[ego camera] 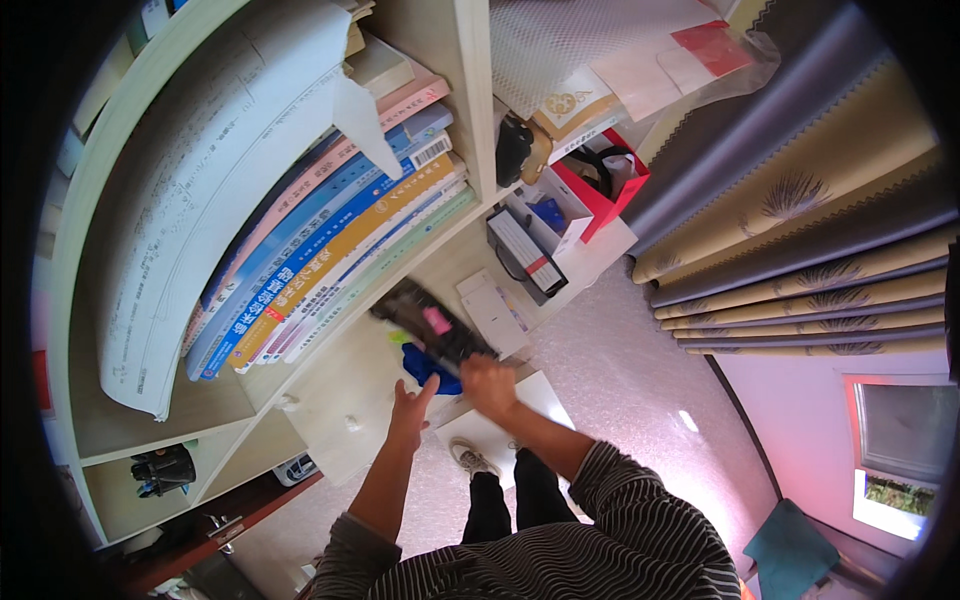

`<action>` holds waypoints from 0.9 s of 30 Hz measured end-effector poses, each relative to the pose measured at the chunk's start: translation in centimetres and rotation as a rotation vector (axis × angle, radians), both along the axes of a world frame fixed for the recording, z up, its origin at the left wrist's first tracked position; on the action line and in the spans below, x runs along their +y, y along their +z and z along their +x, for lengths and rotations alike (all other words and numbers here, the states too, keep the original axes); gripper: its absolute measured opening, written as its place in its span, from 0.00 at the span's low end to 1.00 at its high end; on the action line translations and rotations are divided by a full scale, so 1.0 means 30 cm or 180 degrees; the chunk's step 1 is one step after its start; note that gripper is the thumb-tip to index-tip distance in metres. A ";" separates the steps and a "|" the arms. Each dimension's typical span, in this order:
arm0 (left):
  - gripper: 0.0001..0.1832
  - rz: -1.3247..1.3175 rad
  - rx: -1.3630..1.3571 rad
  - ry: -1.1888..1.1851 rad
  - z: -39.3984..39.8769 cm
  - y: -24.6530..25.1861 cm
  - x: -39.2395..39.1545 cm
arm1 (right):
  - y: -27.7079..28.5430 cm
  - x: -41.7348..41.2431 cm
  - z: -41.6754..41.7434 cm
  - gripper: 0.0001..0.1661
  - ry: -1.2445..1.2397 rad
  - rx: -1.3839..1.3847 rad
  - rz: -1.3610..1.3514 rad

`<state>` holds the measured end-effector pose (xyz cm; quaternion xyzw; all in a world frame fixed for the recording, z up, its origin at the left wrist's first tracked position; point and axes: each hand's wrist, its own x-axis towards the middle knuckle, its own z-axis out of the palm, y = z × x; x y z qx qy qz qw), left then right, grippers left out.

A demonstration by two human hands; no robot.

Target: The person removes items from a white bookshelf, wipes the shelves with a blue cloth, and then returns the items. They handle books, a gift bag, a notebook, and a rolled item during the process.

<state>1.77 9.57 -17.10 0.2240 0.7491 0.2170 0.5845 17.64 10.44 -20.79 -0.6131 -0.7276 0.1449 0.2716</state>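
Note:
My right hand [489, 386] grips the near end of a dark, box-like tray [401, 301], which is blurred and tilted. Something bright pink [436, 321] shows in or on it. My left hand [411, 411] is held with its fingers spread and nothing in them. Just beyond its fingertips lies a blue item [420, 367], perhaps cloth, partly hidden by the tray. A small yellow-green thing [399, 337] peeks out beside it. Right of the tray, a flat white box [491, 311] rests on the low shelf surface.
Books [322, 262] and a thick stack of bent paper [202, 202] fill the shelf at left. A grey box [525, 251], a white open box [574, 217] and a red bag [619, 184] stand at upper right. Patterned curtains [795, 225] hang at right. A white panel [480, 435] lies around my shoes.

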 end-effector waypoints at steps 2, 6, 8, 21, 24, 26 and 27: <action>0.52 -0.0281 0.0007 0.0482 0.076 -0.005 0.058 | 0.045 -0.092 -0.042 0.01 0.0183 0.0222 0.0010; 0.23 0.1104 -0.0196 0.1039 0.033 -0.205 -0.034 | 0.076 -0.201 -0.086 0.02 0.0664 0.0398 -0.0237; 0.25 0.0815 -0.0440 0.0902 0.017 -0.171 -0.062 | 0.052 -0.231 -0.082 0.03 0.0830 0.0304 -0.0315; 0.24 0.0422 -0.0219 0.1123 -0.265 -0.029 -0.304 | -0.361 0.468 0.490 0.64 -0.1365 -0.1366 -0.1779; 0.24 0.0440 -0.0216 0.1421 -0.306 -0.032 -0.380 | -0.373 0.494 0.469 0.52 -0.1676 -0.0989 -0.1678; 0.23 0.0170 -0.0025 0.1578 -0.328 -0.030 -0.411 | -0.374 0.497 0.468 0.44 -0.1684 -0.0912 -0.1490; 0.22 0.0176 -0.0047 0.1579 -0.332 -0.025 -0.425 | -0.369 0.495 0.460 0.41 -0.1667 -0.0790 -0.1284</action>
